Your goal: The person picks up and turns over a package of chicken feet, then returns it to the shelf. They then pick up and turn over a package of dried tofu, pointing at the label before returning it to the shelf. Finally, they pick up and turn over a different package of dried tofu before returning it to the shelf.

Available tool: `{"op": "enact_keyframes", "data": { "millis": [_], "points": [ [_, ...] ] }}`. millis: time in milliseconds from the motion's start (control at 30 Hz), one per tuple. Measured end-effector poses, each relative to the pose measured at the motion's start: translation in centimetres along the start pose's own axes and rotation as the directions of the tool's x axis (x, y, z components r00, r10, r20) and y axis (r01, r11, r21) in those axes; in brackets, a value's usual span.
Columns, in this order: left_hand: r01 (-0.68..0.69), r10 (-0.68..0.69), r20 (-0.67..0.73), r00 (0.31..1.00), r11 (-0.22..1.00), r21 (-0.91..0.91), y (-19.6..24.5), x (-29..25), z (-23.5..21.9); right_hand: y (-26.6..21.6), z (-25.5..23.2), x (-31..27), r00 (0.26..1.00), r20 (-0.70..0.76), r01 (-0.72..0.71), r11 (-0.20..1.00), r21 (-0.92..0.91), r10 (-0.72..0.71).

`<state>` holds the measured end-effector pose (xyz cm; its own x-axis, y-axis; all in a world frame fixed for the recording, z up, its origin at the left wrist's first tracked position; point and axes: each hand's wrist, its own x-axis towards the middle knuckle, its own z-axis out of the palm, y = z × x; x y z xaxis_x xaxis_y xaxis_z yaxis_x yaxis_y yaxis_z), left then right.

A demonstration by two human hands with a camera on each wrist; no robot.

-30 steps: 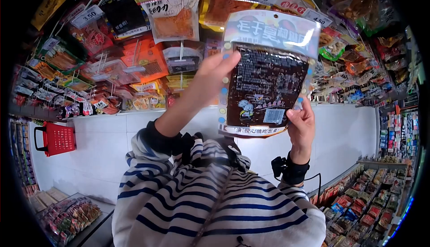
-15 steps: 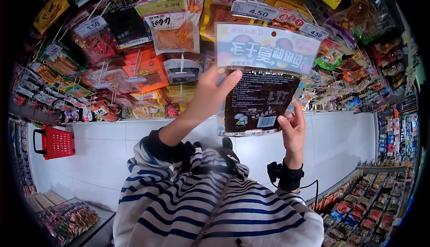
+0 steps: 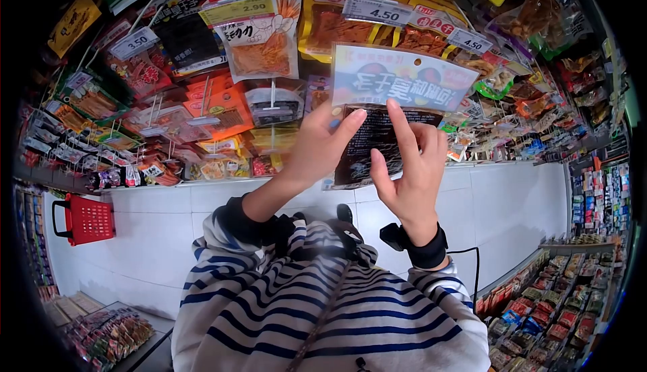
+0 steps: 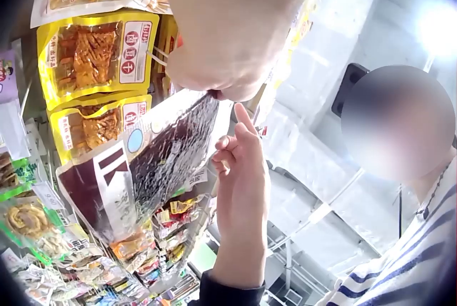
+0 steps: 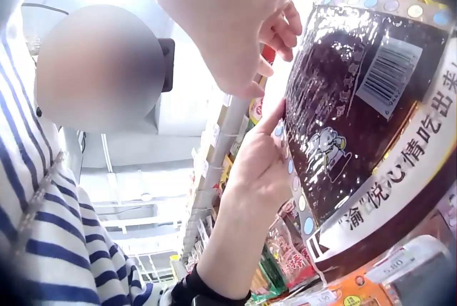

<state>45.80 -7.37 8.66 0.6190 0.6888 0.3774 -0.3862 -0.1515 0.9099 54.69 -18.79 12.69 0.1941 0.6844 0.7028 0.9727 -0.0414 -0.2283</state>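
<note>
A dark snack packet (image 3: 358, 144) with a pale, see-through top band hangs upright before the shelf, its printed back toward the head camera. My left hand (image 3: 317, 144) pinches its left edge, thumb on the printed side. In front of the packet my right hand (image 3: 416, 176) has its index finger extended toward the printed text and its thumb apart; whether the fingertip touches is unclear. The right wrist view shows the packet (image 5: 343, 99) with its barcode and cartoon figure, and the left hand (image 5: 253, 170) at its edge. The left wrist view shows the right hand (image 4: 243, 192) beside the packet (image 4: 150, 156).
Snack packets hang on hooks behind, including a noodle-like one (image 3: 261, 42) and yellow ones (image 3: 337, 25), with price tags (image 3: 377, 11). A red basket (image 3: 91, 218) stands on the floor at the left. Low displays of packets (image 3: 111, 335) flank the person behind.
My right hand has let go of the packet's lower right edge and moved left and up in front of it. The packet has come down from its earlier height, still in my left hand.
</note>
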Motion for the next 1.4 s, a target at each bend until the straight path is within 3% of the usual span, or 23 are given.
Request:
{"op": "enact_keyframes", "data": {
  "millis": [133, 533, 1000, 1300, 1400],
  "points": [
    [0.023, -0.023, 0.035, 0.999, 1.000, 0.007, 0.7, -0.3, -0.1, -0.1, 0.4, 0.2, 1.000, -0.003, -0.007, 0.997, -0.074, 0.006],
    [-0.049, 0.049, -0.008, 0.999, 0.999, -0.003, 0.4, -0.3, -0.1, 0.1, 0.4, -0.1, 0.998, -0.043, -0.056, 0.996, -0.073, 0.053],
    [-0.001, 0.001, 0.009, 1.000, 1.000, -0.007, 1.1, -0.5, -0.3, 0.8, -0.4, -0.2, 0.992, -0.100, -0.085, 0.990, -0.114, 0.074],
    [-0.040, 0.040, -0.006, 0.999, 0.999, 0.015, 0.8, -0.7, -0.5, 0.7, -0.3, -0.2, 0.990, -0.073, -0.123, 0.988, -0.090, 0.117],
    [-0.052, 0.054, -0.036, 0.998, 0.997, 0.057, 0.5, -0.7, -0.6, 0.6, -0.1, -0.4, 0.989, -0.054, -0.139, 0.990, 0.000, 0.139]
  ]
}}
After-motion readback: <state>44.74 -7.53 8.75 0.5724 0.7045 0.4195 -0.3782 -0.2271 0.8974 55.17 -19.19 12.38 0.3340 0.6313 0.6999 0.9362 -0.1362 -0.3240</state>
